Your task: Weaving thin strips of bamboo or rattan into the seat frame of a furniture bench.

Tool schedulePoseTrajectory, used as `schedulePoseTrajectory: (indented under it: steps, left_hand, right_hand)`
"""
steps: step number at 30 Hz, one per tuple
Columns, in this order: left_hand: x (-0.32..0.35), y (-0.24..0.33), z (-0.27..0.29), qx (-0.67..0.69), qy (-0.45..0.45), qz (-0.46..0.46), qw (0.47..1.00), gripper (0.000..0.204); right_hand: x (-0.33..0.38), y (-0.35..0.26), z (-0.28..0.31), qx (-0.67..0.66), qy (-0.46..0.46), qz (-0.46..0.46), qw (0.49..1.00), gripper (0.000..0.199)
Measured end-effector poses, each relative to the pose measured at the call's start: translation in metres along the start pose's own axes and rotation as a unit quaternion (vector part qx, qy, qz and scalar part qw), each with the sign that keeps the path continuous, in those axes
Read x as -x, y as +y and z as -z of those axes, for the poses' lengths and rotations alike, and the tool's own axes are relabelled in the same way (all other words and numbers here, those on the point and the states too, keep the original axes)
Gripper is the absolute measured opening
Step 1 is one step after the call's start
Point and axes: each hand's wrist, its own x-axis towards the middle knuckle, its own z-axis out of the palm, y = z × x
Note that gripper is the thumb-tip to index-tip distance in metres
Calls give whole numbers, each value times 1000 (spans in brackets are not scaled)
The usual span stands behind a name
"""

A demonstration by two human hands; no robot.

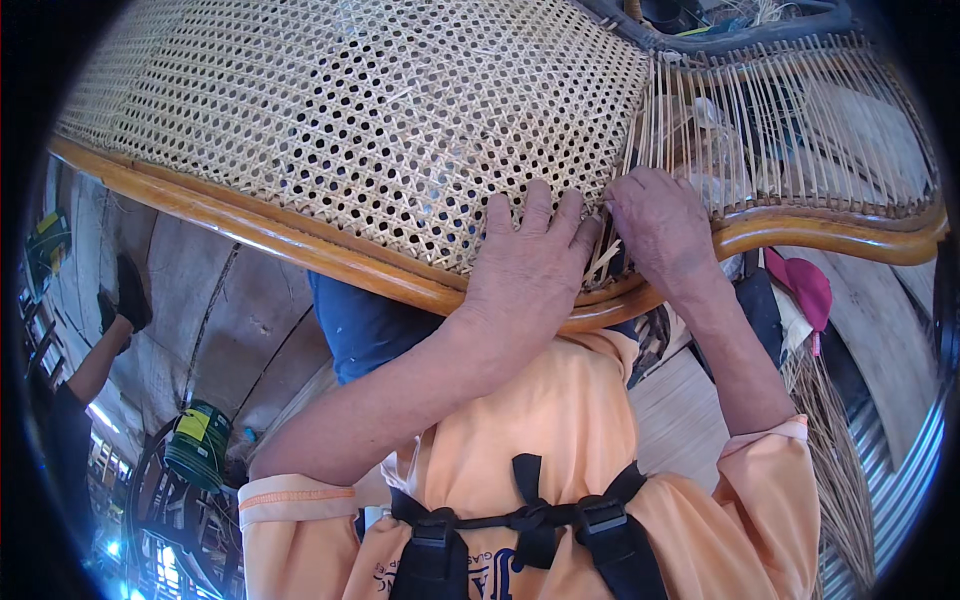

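Observation:
A woven cane panel with rows of open holes stretches inside a curved, varnished wooden frame. My left hand lies on the weave near the front rail, fingers spread flat and thumb toward my right hand. At the right border of the finished weave, my right hand is closed, its thumb and fingertips pinched together. What they grip is hidden. Short loose cane strips stick out between the hands, by the rail. Right of there, single cane strands run across the frame without cross weave.
Long loose cane strands hang at the lower right, below a magenta cap. A green bucket stands at lower left, another green container farther left. A person's leg shows at the left edge.

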Motion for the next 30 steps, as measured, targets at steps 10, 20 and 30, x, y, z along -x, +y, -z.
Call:
schedulePoseTrajectory:
  steps: [10, 20, 30]
  left_hand:
    - [-1, -1, -4, -13, 8, -4, 1000, 39]
    - [-1, -2, -5, 18, 28, 9, 999, 42]
    - [-2, -1, -5, 22, 24, 10, 999, 42]
  right_hand:
    - [-22, -12, 20, 79, -115, 128, 982, 9]
    - [-11, 8, 11, -141, -77, 35, 986, 7]
    - [-2, 6, -11, -109, -34, 56, 992, 8]
